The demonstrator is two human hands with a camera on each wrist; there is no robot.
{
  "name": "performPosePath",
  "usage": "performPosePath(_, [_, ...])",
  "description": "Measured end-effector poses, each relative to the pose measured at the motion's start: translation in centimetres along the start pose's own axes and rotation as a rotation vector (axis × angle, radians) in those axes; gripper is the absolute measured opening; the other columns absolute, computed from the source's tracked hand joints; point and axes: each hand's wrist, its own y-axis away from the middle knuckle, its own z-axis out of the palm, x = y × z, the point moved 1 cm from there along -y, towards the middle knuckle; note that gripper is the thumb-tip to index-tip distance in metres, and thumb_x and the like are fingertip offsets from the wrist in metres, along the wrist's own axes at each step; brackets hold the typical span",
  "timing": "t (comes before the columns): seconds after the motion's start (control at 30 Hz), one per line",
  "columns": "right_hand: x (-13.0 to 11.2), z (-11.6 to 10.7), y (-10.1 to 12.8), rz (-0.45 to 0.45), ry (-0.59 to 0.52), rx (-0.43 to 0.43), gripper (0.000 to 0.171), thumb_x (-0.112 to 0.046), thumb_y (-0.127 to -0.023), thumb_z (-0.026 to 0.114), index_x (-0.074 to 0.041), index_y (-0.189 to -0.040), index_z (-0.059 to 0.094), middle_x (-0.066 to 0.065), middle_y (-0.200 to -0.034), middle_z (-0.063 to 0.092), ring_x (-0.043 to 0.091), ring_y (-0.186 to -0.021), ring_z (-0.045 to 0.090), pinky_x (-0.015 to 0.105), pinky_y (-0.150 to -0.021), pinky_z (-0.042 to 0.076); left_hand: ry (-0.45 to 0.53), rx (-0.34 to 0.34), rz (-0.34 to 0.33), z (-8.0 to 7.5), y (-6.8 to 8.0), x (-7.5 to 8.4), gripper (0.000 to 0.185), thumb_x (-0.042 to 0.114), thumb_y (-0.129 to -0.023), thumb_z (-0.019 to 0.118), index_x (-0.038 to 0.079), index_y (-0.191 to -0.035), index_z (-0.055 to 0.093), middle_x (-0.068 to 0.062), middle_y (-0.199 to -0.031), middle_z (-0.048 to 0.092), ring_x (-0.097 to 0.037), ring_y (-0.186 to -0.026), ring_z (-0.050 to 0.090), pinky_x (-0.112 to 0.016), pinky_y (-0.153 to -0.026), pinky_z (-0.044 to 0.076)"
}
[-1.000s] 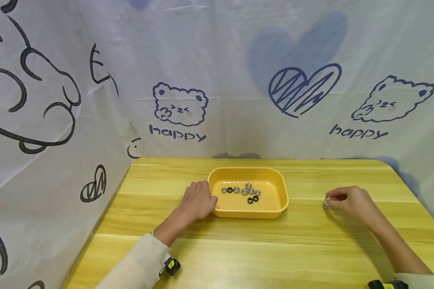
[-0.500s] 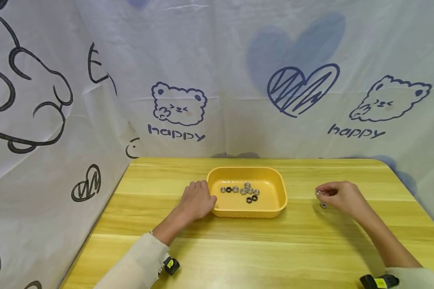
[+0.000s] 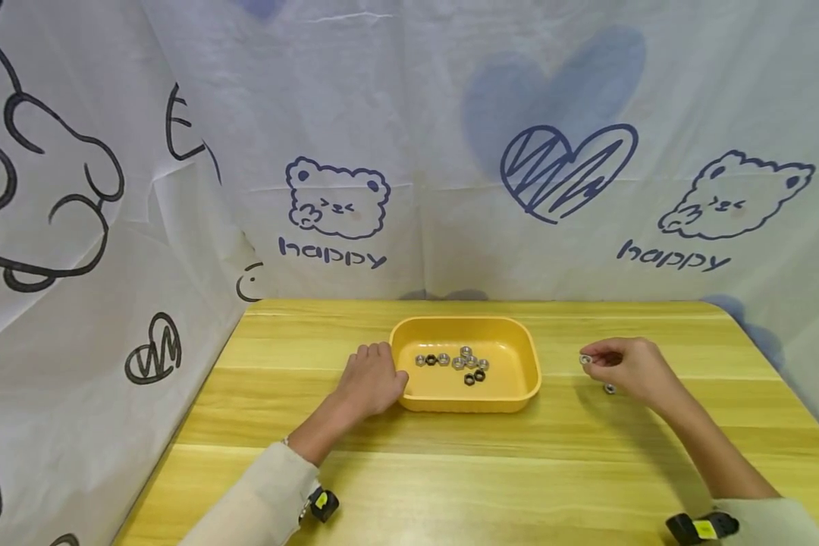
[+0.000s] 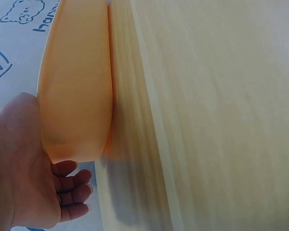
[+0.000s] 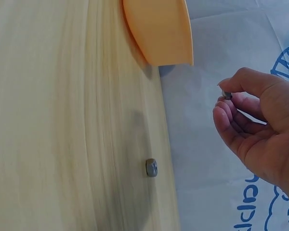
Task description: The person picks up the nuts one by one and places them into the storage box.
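A yellow plastic tray [image 3: 464, 406] stands on the wooden table, with several silver hex nuts [image 3: 444, 359] and a few black hex nuts [image 3: 480, 375] lying inside it. My left hand [image 3: 371, 379] grips the tray's left end, thumb at the rim; in the left wrist view its fingers [image 4: 74, 195] curl by the end wall. To the right of the tray, my right hand [image 3: 633, 369] pinches a silver nut [image 5: 226, 95] between thumb and fingertips, raised over the table. One more silver nut [image 3: 610, 389] lies on the table below that hand.
The wooden table [image 3: 450, 485] ends at the back against a white cloth [image 3: 444, 227] printed with bears and hearts. Another cloth side [image 3: 75, 341] runs along the left edge. Both wrists carry a small black camera [image 3: 324, 503].
My right hand has lifted a silver nut off the table and moved it left toward the tray. The other loose nut stays on the table. My left hand keeps its place on the tray.
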Motion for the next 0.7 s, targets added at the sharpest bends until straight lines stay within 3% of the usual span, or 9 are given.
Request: performPosePath(0.7, [-2.5,0.9,-1.2,-0.028,-0.057,-0.002,0.027,-0.015,-0.090,0.077,0.000,-0.112,0.077,0.010,-0.095,0.077,0.008,-0.080,0.066,0.020,-0.067,0.056,0.010,-0.014,-0.004,-0.2,0.0,-0.1,0.040,0.033,-0.098,0.045,-0.003,-0.114,0.052,-0.016,-0.101,0.052,-0.030,-0.093,0.043,-0.044,-0.087,0.040])
